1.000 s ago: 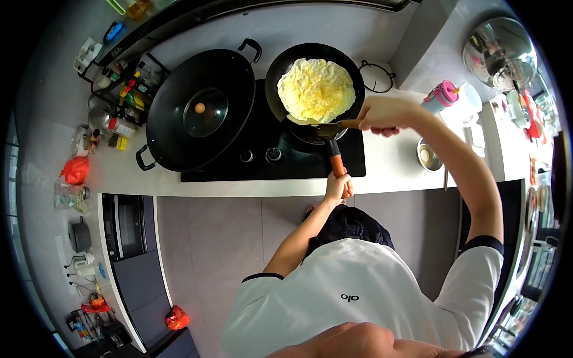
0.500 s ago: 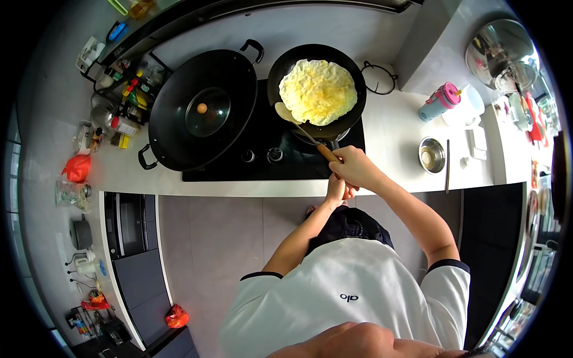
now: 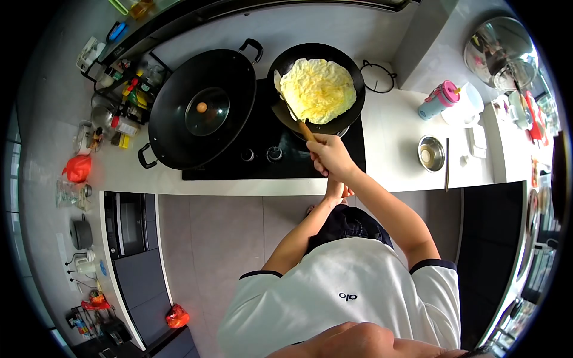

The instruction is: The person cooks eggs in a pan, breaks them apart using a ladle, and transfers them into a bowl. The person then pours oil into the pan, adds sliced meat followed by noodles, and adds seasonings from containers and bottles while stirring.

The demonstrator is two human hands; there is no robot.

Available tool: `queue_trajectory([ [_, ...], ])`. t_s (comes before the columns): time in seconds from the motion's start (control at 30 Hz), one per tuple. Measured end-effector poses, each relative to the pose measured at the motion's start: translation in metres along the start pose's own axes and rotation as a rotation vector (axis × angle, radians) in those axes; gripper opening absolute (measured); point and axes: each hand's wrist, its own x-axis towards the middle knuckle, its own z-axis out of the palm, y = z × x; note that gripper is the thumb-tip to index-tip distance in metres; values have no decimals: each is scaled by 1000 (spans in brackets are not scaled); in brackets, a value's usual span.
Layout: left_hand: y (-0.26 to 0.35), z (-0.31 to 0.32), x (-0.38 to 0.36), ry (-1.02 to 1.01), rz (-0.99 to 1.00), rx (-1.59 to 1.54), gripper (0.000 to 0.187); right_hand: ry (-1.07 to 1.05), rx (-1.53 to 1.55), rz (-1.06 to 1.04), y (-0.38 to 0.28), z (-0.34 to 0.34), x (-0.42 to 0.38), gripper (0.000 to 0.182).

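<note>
A round, yellow-and-white cooked egg sheet (image 3: 318, 89) lies flat in the black frying pan (image 3: 353, 110) on the right burner. My right hand (image 3: 332, 156) is closed round the wooden handle of a spatula (image 3: 307, 130). The spatula's flat blade stands against the pan's left inner wall, beside the egg's edge. Below and partly behind the right forearm, my left hand (image 3: 338, 190) is closed at the near end of the pan's handle, which is mostly hidden by my right hand.
A large black wok (image 3: 173, 128) with a glass lid inside it fills the left of the black cooktop (image 3: 310, 167). On the right counter are a small metal bowl (image 3: 431, 154), a chopstick-like stick (image 3: 447, 164) and a pink-and-blue cup (image 3: 439, 100). Seasoning bottles (image 3: 134, 95) crowd the left.
My right hand has moved left and up with the spatula. Its blade has slid from the egg's lower left edge up along the pan's left wall. My left hand stays in place.
</note>
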Motion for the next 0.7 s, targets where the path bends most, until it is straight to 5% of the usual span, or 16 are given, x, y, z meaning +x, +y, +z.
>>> queue_trajectory([
  [0.1, 9, 8, -2, 34, -55, 24, 11, -27, 166, 49, -19, -13, -7, 17],
  [0.13, 12, 11, -4, 84, -85, 4, 19, -51, 113, 23, -27, -23, -8, 16],
  [0.2, 16, 16, -6, 111, -74, -32, 28, -36, -365, -58, -51, -58, -19, 22],
  [0.33, 16, 15, -5, 102, -91, -47, 27, 129, -1408, -587, -116, -124, -45, 27],
  [0.53, 14, 15, -6, 102, -78, -22, 28, 230, -2072, -191, -179, -108, -72, 21],
  [0.7, 16, 16, -6, 104, -62, -10, 25, 188, -2226, 28, -183, -74, -54, 18],
])
